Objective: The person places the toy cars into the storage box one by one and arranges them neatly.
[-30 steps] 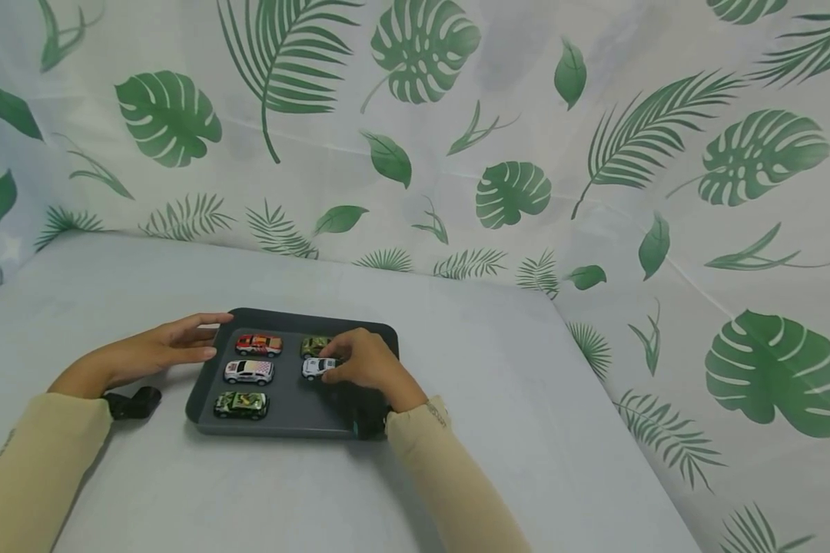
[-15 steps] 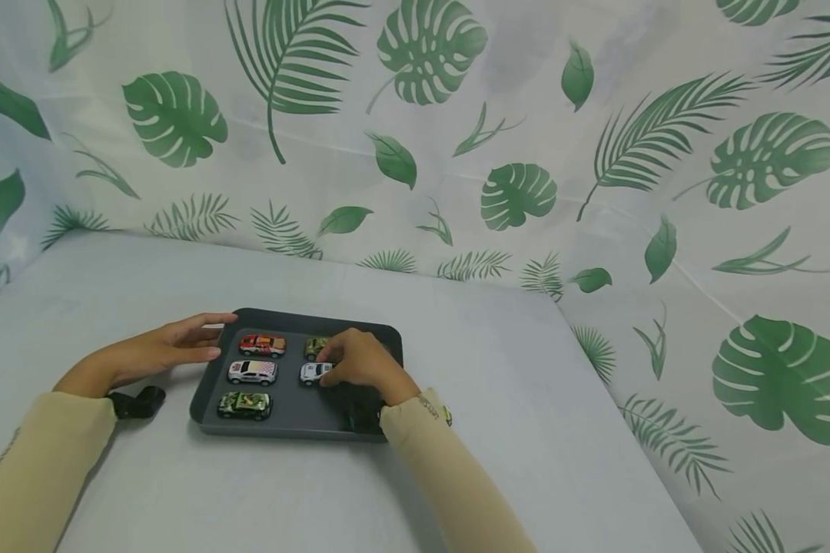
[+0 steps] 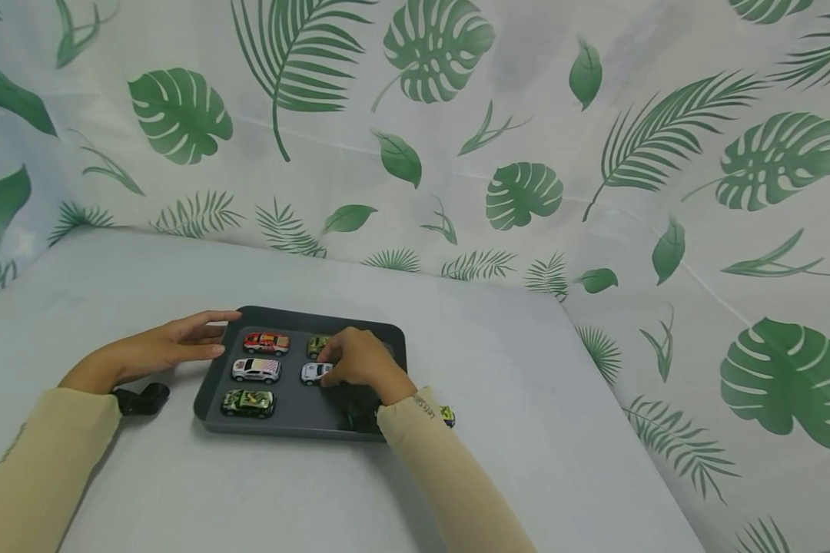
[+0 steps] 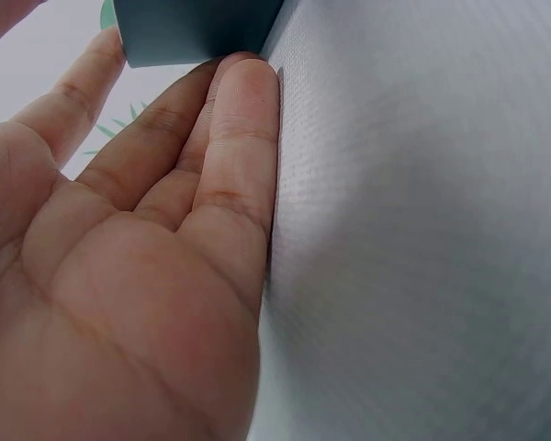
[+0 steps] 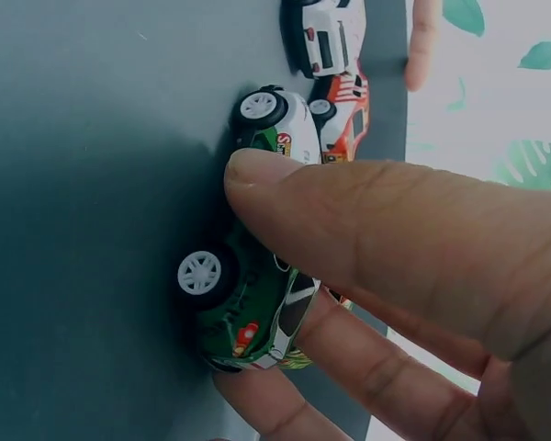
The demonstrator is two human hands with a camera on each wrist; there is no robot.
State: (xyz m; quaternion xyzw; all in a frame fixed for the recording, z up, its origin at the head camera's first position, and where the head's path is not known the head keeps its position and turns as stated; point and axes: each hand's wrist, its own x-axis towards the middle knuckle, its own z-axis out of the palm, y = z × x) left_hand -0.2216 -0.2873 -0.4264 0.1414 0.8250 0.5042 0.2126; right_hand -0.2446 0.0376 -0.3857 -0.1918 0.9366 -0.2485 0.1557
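My right hand point(image 3: 365, 362) pinches a small white and green toy car point(image 3: 314, 373) between thumb and fingers, low over the dark grey tray point(image 3: 283, 427). In the right wrist view the thumb lies along the side of this toy car point(image 5: 257, 303), near its white wheels. A camouflage-green toy car point(image 3: 316, 346) sits just behind it, partly hidden by the fingers. My left hand point(image 3: 162, 347) is beside the tray's left wall, its fingers extended; in the left wrist view the left hand's point(image 4: 156, 248) fingertips are right at the tray wall point(image 4: 193, 32).
Down the tray's left side stand a red toy car point(image 3: 266, 343), a white toy car point(image 3: 257, 370) and a green camouflage toy car point(image 3: 248, 403). A yellow-green toy car point(image 3: 447, 415) shows partly behind the right sleeve on the white table point(image 3: 526, 430). Leaf-printed cloth point(image 3: 443, 153) hangs behind.
My right hand has shifted the white and green car slightly left within the tray. The yellow-green car has come into view past the right sleeve. The left hand stays at the tray's edge.
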